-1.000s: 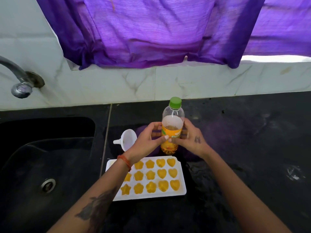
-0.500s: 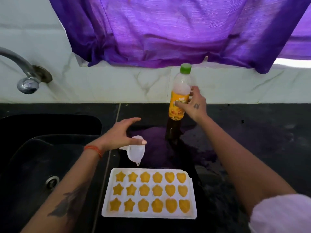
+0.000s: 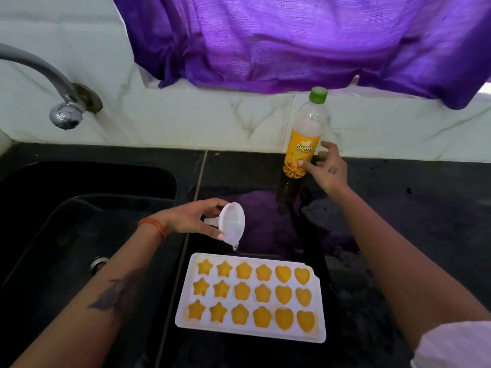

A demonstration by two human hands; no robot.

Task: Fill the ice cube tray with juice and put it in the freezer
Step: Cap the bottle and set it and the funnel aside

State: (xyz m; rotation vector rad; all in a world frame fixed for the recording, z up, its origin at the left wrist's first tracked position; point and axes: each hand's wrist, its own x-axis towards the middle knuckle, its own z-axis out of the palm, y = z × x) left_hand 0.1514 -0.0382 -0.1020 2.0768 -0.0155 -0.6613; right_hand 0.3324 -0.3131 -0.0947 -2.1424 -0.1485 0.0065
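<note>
A white ice cube tray point(image 3: 187, 298) lies on the black counter near me, its star, flower and heart cells filled with orange juice. My left hand point(image 3: 191, 220) grips a small white funnel point(image 3: 231, 224) and holds it above the counter, just beyond the tray's far left corner. A juice bottle point(image 3: 303, 147) with a green cap stands upright at the back by the wall, a little juice left in its bottom. My right hand point(image 3: 329, 168) is beside the bottle with fingers loosely spread, its thumb tip touching the label.
A black sink point(image 3: 79, 208) fills the left side, with a metal tap point(image 3: 63, 112) on the wall above it. A purple curtain point(image 3: 292, 41) hangs over the white marble backsplash. The counter point(image 3: 425, 221) extends to the right.
My right hand has loosened its hold on the bottle, which now stands by the wall. My left hand has picked the funnel up off the counter.
</note>
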